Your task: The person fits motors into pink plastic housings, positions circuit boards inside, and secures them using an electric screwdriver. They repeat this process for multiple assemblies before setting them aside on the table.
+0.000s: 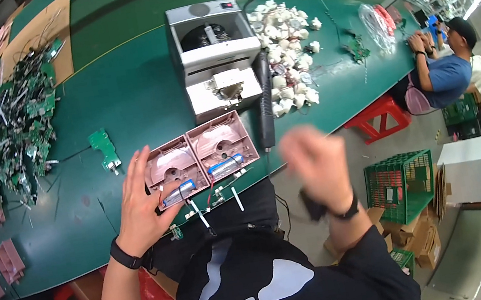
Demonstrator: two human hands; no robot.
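Observation:
Two pink plastic housings [196,157] lie side by side at the table's front edge, their hollow insides facing up. Each holds a blue cylindrical battery with wires; the right-hand battery [226,167] is in full view. My left hand [137,199] rests at the left housing's side, fingers stretched and apart, its thumb over the end of the left battery [179,193]. Small green circuit boards [218,197] on wires hang along the front edge with white strips. My right hand [318,165] is smeared by motion, off the table edge to the right; its fingers cannot be made out.
Behind the housings stands a grey-white machine [216,59], with a black electric screwdriver [265,101] beside it. White parts [287,47] are piled at right, circuit boards [27,128] at left. A red stool [378,117], green crate [402,186] and seated person [446,68] are on the right.

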